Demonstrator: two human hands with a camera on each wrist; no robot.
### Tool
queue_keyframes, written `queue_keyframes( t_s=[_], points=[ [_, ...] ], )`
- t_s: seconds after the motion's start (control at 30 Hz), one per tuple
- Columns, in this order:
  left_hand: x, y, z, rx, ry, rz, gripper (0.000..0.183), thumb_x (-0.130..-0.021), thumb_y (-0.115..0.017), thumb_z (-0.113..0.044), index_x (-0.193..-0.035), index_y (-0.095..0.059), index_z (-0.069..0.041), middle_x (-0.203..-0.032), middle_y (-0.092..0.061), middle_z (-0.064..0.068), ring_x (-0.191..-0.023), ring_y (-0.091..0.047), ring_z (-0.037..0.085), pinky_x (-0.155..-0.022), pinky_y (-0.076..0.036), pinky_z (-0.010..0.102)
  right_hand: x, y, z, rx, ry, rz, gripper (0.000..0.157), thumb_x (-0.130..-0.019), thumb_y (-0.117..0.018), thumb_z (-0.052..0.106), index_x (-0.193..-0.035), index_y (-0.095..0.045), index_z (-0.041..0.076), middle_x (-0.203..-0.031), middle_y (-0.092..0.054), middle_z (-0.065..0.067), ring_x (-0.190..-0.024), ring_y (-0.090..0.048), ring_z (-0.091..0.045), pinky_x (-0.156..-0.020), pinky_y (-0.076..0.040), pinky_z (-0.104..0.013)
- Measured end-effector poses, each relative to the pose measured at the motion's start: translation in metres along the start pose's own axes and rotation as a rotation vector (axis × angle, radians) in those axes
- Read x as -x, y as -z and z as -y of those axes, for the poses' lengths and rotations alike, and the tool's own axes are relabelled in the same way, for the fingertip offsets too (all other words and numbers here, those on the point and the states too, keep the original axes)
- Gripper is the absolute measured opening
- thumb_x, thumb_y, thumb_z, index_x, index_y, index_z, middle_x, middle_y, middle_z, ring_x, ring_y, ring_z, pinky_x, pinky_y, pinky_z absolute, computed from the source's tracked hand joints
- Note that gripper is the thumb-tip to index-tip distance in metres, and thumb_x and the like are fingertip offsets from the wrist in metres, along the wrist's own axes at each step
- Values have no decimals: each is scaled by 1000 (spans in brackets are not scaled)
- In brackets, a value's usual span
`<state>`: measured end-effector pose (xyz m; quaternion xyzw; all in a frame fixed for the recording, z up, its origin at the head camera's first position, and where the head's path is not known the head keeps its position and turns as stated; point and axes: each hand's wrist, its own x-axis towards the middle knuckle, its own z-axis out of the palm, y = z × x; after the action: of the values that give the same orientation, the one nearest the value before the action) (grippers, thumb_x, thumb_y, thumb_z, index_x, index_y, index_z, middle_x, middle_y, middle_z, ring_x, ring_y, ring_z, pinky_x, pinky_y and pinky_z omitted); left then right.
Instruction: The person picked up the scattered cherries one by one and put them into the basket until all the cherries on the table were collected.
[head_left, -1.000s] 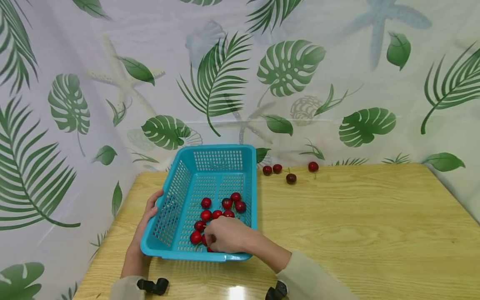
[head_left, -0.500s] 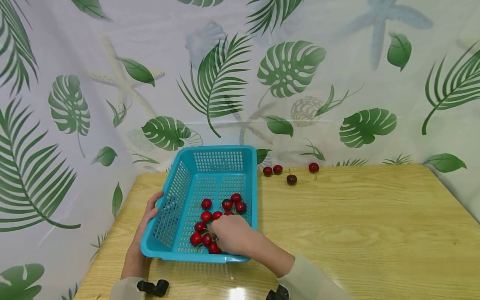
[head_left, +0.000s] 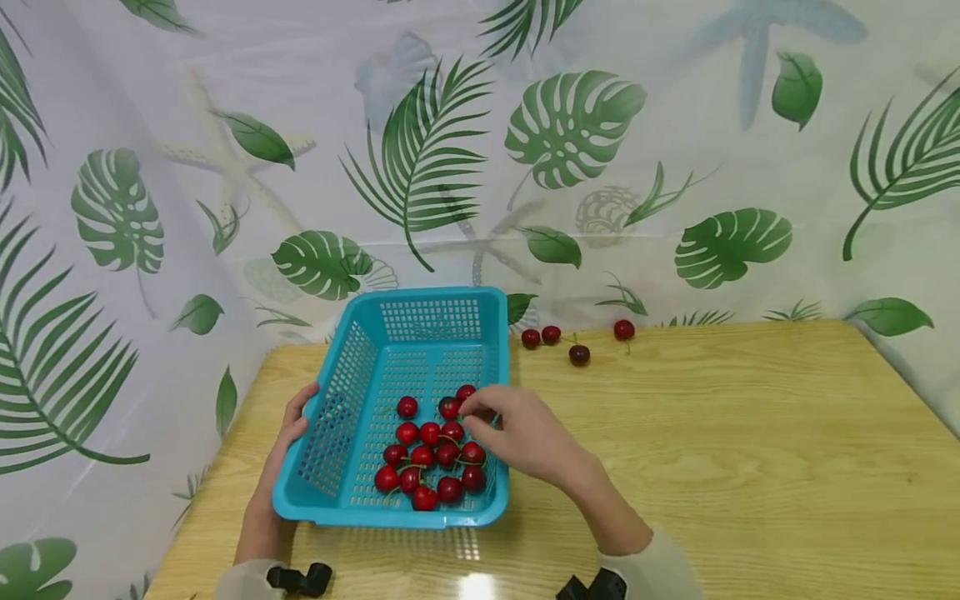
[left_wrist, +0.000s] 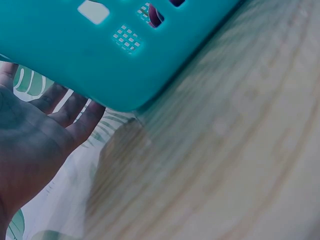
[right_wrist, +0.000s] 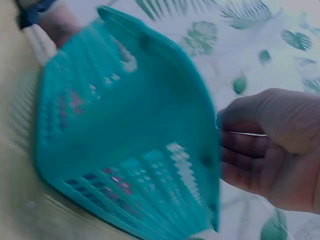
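Note:
A turquoise slotted plastic basket (head_left: 494,358) stands on the wooden table, with several dark red cherries (head_left: 422,456) grouped at its near end. Against the basket's outer left wall rests my left hand (head_left: 283,446); in the left wrist view the fingers (left_wrist: 68,109) reach out straight and their tips pass behind the basket. My right hand (head_left: 528,433) is over the basket's right rim, thumb and forefinger apart and pointing at the cherries on the right. Nothing shows between its fingers, and in the right wrist view the basket wall hides the fingertips.
Several loose cherries (head_left: 579,355) lie on the table beyond the basket's far right corner. The wooden table (head_left: 720,442) extends to the right. A leaf-patterned cloth (head_left: 600,192) hangs behind it and on the left.
My right hand has lifted off the cherries at the near end and moved back and right to the basket's right rim, uncovering them. The left hand stays at the basket's side.

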<state>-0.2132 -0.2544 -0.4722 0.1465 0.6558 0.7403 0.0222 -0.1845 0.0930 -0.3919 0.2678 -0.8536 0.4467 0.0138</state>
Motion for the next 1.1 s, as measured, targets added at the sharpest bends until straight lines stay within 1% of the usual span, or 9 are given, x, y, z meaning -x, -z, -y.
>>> queue_keyframes(
  t_s=[0.07,0.13,0.3,0.4,0.57,0.77,0.87,1.0,1.1],
  points=[
    [1,0,0,2,0,-2,49,-104,-18,-17,-147,-34,-34,-140,-41,-10,-125,-48,5,-101,-39,21,1,10,-7,-13,-16,-64,13,-96,-64,12,-105,-73,8,-96,-70,1,-84,-62,-10,-73,-53,-27],
    [2,0,0,0,7,-3,49,-104,-17,-17,-148,-32,-33,-141,-40,-9,-126,-47,6,-101,-39,22,2,20,-17,-12,-53,-110,15,-96,-63,12,-107,-72,7,-99,-71,-1,-85,-62,-11,-74,-53,-29],
    [2,-1,-2,-17,32,-23,48,-104,-16,-18,-150,-29,-30,-143,-36,-7,-127,-45,6,-102,-38,22,5,42,-45,27,-159,-183,18,-98,-61,13,-110,-70,4,-100,-70,-5,-88,-62,-19,-76,-52,-35],
    [1,-1,-3,-18,38,-15,48,-105,-16,-20,-150,-28,-31,-144,-35,-7,-129,-44,5,-103,-37,21,8,52,-59,44,-215,-209,20,-98,-59,13,-112,-69,3,-100,-69,-7,-90,-61,-23,-78,-51,-37],
    [1,-1,-4,-28,58,-27,47,-105,-16,-21,-149,-29,-32,-143,-34,-8,-128,-43,5,-102,-36,21,11,60,-73,53,-254,-238,20,-98,-59,12,-111,-69,1,-102,-69,-12,-92,-61,-26,-81,-50,-40],
    [3,-2,-6,-39,110,-41,48,-105,-15,-24,-152,-22,-29,-149,-26,-2,-131,-38,9,-103,-35,21,14,64,-81,52,-297,-248,21,-98,-58,13,-112,-69,0,-103,-69,-12,-92,-60,-26,-79,-49,-39],
    [2,-2,-5,-34,101,-39,48,-105,-16,-24,-153,-23,-29,-149,-27,-3,-131,-38,9,-103,-35,21,15,64,-83,53,-308,-243,22,-99,-57,13,-113,-69,1,-105,-69,-12,-94,-60,-26,-80,-49,-39],
    [2,-1,-4,-23,66,-27,48,-105,-15,-21,-152,-26,-30,-146,-31,-6,-130,-40,7,-103,-36,21,15,65,-84,63,-317,-236,23,-99,-57,14,-114,-68,1,-107,-69,-13,-96,-61,-27,-81,-50,-42],
    [2,-1,-3,-18,60,-19,49,-105,-14,-20,-151,-26,-31,-146,-31,-6,-131,-40,7,-103,-35,21,16,65,-85,69,-322,-233,23,-99,-56,15,-114,-68,1,-108,-69,-14,-97,-61,-29,-83,-50,-43]
  ],
)
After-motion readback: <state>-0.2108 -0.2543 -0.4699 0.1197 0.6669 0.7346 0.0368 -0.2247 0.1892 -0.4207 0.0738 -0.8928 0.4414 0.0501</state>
